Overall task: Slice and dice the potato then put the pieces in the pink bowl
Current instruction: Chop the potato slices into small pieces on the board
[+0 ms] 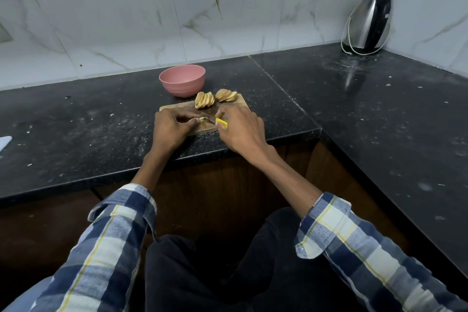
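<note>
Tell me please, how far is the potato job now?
Done: two fanned groups of potato slices lie on the cutting board. In hand: the left hand holds a small piece while the right hand cuts with the yellow-handled knife. Left: dicing; the pink bowl looks empty.

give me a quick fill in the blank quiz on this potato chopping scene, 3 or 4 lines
1. The two groups of potato slices lie on the wooden ____.
2. The knife with the yellow handle is in the person's ____ hand.
3. The bowl behind the board is ____ in colour.
4. The kettle stands in the far ____ corner of the counter.

Missing words: cutting board; right; pink; right
</note>
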